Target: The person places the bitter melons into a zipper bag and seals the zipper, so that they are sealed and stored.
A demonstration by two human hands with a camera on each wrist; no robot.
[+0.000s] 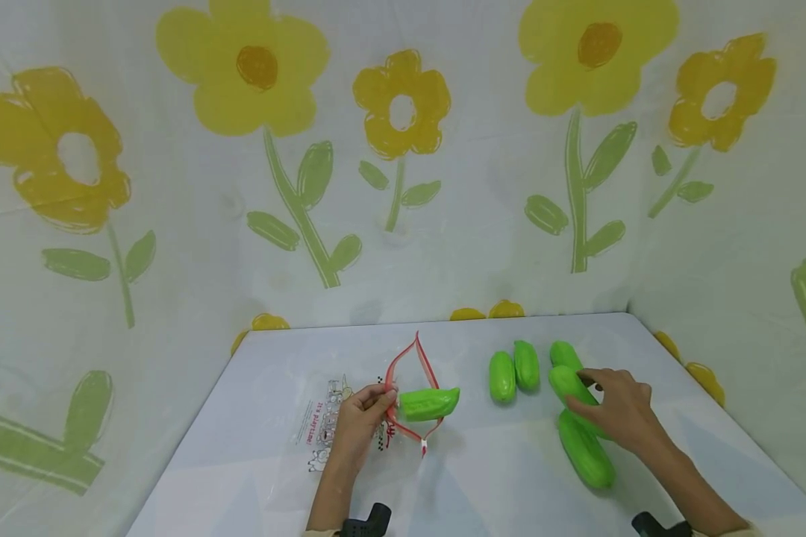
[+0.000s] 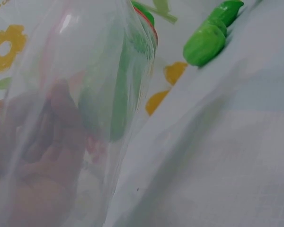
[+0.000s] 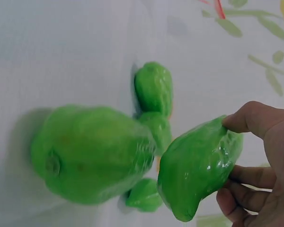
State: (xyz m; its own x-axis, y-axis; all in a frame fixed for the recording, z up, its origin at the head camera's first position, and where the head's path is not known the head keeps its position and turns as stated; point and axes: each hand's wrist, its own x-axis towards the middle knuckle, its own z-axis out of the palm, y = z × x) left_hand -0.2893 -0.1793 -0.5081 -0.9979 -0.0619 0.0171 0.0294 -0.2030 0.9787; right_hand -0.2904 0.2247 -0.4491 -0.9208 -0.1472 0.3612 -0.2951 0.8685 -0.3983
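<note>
My left hand [image 1: 363, 421] grips the edge of a clear plastic zip bag [image 1: 325, 425] with printed cartoons. The bag's red-trimmed mouth [image 1: 391, 369] gapes toward the right, its slider at the near end. One green papaya [image 1: 428, 404] lies at the mouth; the left wrist view shows it through the plastic. On the right, my right hand [image 1: 621, 410] pinches another papaya [image 1: 569, 383] between thumb and fingers. In the right wrist view this held papaya [image 3: 199, 165] is tilted. A larger-looking papaya [image 1: 586, 451] lies nearer me, and one more [image 1: 564, 354] lies just behind the held one.
Two papayas, one on the left [image 1: 502, 377] and one on the right [image 1: 527, 365], lie side by side between the bag and my right hand. The white table [image 1: 483, 477] ends at a back edge before a flower-printed cloth [image 1: 457, 253], which also hangs at both sides.
</note>
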